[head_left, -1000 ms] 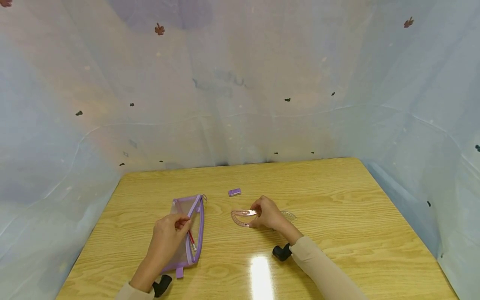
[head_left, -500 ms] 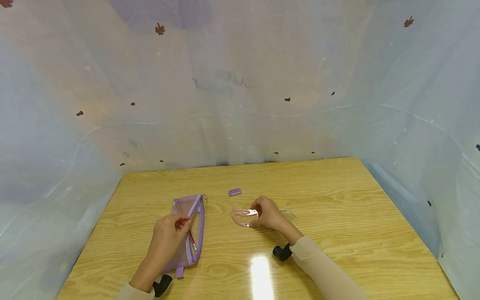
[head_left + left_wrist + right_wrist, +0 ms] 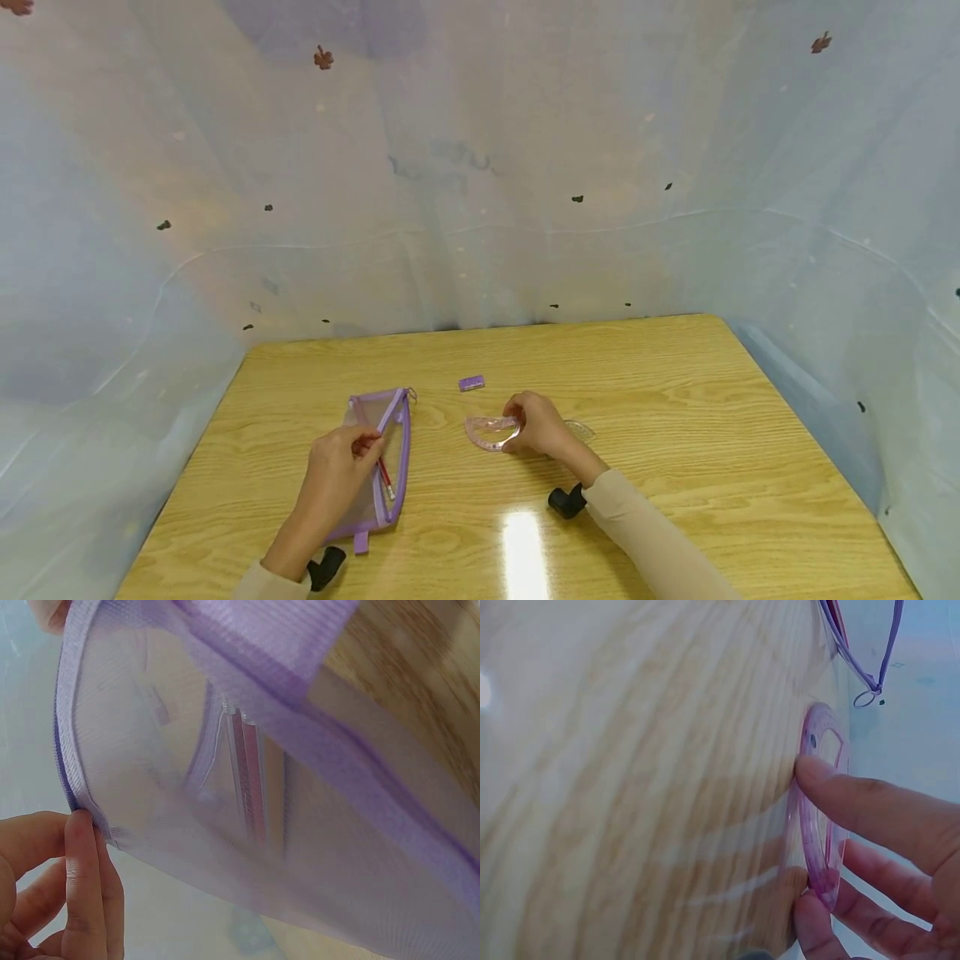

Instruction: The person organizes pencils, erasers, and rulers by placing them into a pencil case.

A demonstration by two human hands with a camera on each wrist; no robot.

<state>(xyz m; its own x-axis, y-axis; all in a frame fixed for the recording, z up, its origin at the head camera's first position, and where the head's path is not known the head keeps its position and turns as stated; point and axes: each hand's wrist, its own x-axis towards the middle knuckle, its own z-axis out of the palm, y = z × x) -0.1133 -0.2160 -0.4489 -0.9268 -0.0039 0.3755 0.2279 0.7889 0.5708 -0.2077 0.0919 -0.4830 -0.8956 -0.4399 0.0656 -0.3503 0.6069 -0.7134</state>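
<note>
Head view: pinching a purple pouch (image 3: pixel 379 504) on the counter (image 3: pixel 675 400) with the left hand (image 3: pixel 339 462), a pink protractor (image 3: pixel 491 423) right of it with the right hand (image 3: pixel 538 427). Shows a red pencil (image 3: pixel 387 478) inside the pouch, a purple eraser (image 3: pixel 472 383) beyond, a clear plastic piece (image 3: pixel 581 431) partly hidden by the right wrist (image 3: pixel 582 463).

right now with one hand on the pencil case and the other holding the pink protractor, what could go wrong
The left hand pinches only an edge of the purple mesh pencil case, so its grip might slip. If the case is tugged, the red pencil inside could shift. The right hand holds the pink protractor by one end, so it may swivel or drop, and a pull back could nudge the clear measuring tool partly hidden behind that hand.
</note>
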